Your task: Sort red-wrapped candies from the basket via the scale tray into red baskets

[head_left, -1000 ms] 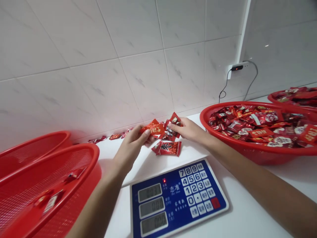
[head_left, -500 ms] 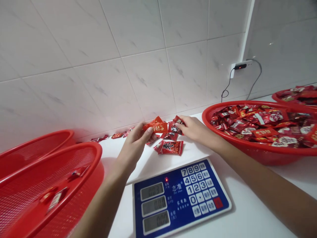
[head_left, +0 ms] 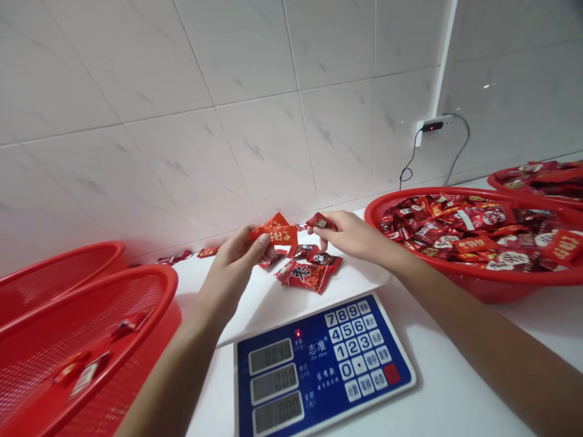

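Observation:
My left hand [head_left: 243, 252] pinches orange-red candy packets [head_left: 283, 235] above the white pan [head_left: 268, 297] of a digital scale. To its right, my right hand [head_left: 346, 233] is closed on a dark red candy packet [head_left: 319, 222], also held over the pan. Below the hands, several red packets lie in a loose pile, the largest a red packet [head_left: 310, 276] with black lettering. The scale's blue keypad panel [head_left: 323, 364] faces me, its small red light lit.
At right stands a red basket [head_left: 483, 285] heaped with wrapped candies, with another red basket [head_left: 494, 180] behind it. Two red baskets are at left; the nearer basket [head_left: 168, 282] holds a few packets. Loose packets [head_left: 175, 258] lie along the tiled wall. A plugged-in adapter [head_left: 432, 127] trails a cord.
A dark packet from my right hand now lies on the pile, and the large packet has shifted. My right hand keeps another packet. The view has turned slightly right.

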The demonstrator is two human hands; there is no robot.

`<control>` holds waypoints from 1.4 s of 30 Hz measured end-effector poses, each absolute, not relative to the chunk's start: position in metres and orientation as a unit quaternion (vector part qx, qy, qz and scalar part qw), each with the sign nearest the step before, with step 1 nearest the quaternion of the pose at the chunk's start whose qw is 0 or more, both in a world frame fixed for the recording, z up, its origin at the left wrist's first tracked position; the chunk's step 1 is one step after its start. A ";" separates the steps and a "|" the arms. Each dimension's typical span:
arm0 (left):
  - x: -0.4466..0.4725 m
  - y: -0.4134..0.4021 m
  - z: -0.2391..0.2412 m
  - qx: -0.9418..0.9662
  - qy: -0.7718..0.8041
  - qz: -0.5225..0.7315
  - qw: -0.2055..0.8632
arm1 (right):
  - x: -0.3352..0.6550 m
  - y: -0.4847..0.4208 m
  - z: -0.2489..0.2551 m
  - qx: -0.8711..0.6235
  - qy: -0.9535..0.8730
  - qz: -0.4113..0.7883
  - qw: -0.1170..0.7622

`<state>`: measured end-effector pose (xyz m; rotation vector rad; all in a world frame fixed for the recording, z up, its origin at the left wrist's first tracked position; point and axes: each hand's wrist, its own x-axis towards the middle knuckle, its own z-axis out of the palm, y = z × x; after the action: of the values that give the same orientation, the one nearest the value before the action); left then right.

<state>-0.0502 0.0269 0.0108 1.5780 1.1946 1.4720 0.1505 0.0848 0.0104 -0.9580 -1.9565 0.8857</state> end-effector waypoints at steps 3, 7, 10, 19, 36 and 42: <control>-0.051 0.028 0.010 0.604 0.469 0.556 0.325 | 0.154 0.086 0.014 -0.359 -0.682 0.503 0.391; -0.052 0.030 0.007 0.624 0.490 0.527 0.305 | 0.150 0.081 0.016 -0.271 -0.531 0.704 0.386; -0.053 0.031 0.007 0.631 0.494 0.516 0.303 | 0.146 0.077 0.019 -0.249 -0.495 0.729 0.403; -0.045 0.025 0.009 0.616 0.475 0.541 0.320 | 0.142 0.073 0.014 -0.275 -0.598 0.596 0.459; -0.030 0.013 0.009 0.637 0.440 0.562 0.291 | 0.123 0.061 0.007 -0.177 -0.498 0.690 0.494; -0.012 0.001 0.011 0.758 0.439 0.478 0.061 | 0.120 0.057 0.015 -0.175 -0.292 0.768 0.542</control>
<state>-0.0124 0.0010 0.0108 2.2945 1.3291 1.4459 0.1200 0.0565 0.0154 -0.4159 -0.6924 1.8241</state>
